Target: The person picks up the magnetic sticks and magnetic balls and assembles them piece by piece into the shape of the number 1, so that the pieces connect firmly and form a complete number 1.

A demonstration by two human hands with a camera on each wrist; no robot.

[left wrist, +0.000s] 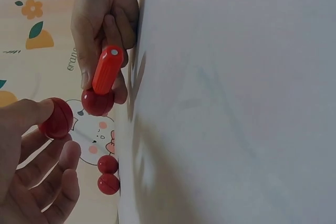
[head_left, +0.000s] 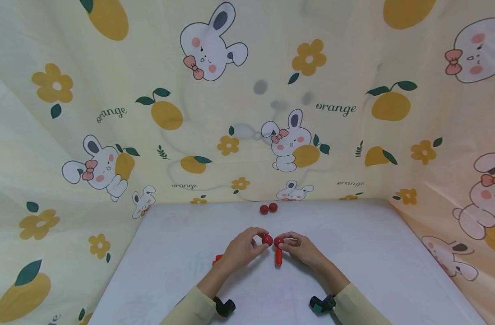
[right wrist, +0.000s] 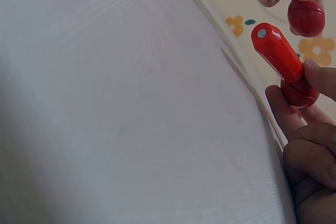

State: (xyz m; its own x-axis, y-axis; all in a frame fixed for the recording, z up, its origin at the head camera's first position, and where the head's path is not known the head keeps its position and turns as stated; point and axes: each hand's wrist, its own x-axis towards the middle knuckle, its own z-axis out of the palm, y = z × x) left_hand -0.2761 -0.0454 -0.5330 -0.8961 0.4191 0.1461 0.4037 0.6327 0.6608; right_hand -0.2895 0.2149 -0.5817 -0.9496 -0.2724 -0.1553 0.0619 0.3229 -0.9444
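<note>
My left hand point(head_left: 242, 248) pinches a dark red ball point(head_left: 267, 240) between thumb and fingertips, and this ball point(left wrist: 58, 119) has a seam line round it. Just to its right, a second red ball point(head_left: 279, 242) is pinched by my right hand point(head_left: 305, 251). A bright red rod point(head_left: 278, 257) meets that second ball at one end and points towards me. The rod point(right wrist: 278, 51) is faceted, with a small silvery disc on its free end. A narrow gap separates the two balls. Both hands are above the table, close together.
Two more red balls point(head_left: 268, 208) sit side by side at the back of the white table point(head_left: 332, 225). Red rods point(head_left: 217, 259) lie partly hidden behind my left forearm. A patterned curtain point(head_left: 231, 90) rises behind the table and along its sides.
</note>
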